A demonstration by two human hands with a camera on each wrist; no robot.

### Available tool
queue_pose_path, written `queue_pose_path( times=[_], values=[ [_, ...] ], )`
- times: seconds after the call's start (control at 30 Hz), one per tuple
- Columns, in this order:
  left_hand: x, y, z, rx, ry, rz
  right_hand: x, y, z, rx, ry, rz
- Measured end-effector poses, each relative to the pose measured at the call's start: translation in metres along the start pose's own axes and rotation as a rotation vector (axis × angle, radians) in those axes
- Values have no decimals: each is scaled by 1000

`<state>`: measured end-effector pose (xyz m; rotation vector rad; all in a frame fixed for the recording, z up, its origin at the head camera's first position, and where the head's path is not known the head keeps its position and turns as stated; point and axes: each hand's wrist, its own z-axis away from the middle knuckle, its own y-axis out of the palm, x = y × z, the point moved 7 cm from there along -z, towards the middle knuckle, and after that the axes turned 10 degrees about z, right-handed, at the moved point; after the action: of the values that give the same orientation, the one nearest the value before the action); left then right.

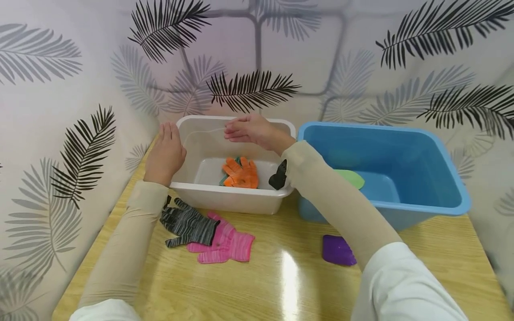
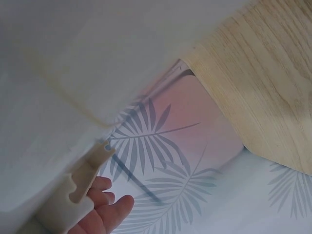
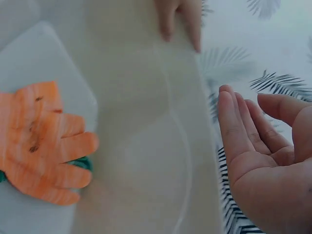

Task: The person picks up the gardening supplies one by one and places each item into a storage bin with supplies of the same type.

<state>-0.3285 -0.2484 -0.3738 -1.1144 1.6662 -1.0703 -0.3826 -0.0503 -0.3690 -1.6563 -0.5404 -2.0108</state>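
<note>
One pink glove (image 1: pixel 226 243) and a grey glove (image 1: pixel 190 225), visible only in the head view, lie on the tabletop (image 1: pixel 225 290); beyond, a white bin (image 1: pixel 229 199) contains an orange glove (image 1: pixel 245 174). Left hand (image 1: pixel 164 154) beside the bin, right hand (image 1: pixel 256 132) near its back rim: both grips released.

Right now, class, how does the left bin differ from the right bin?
The left bin is white; the right bin is blue. The left bin holds an orange glove; the right bin holds something green. The left bin looks smaller than the right bin. Both are open-topped and stand on the table.
</note>
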Motion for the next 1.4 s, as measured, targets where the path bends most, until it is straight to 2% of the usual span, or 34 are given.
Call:
queue_pose_path(
  times=[0.2,0.33,0.47,0.57,0.77,0.93,1.2,1.4],
  values=[
    [2,2,1,6,-5,5,36,15,28,64,-59,50],
    [2,2,0,7,2,6,56,28,54,91,-88,139],
    [0,3,-1,20,-10,6,66,39,84,98,-120,213],
    [1,6,-2,39,-20,15,64,46,108,101,-149,250],
    [-1,2,-1,27,-17,19,41,59,146,134,-223,365],
    [0,1,0,11,-16,20,19,62,166,102,-268,519],
    [4,6,1,-7,-2,14,-28,65,183,112,-232,636],
    [5,5,0,3,-16,18,-68,65,184,109,-173,687]
  ],
)
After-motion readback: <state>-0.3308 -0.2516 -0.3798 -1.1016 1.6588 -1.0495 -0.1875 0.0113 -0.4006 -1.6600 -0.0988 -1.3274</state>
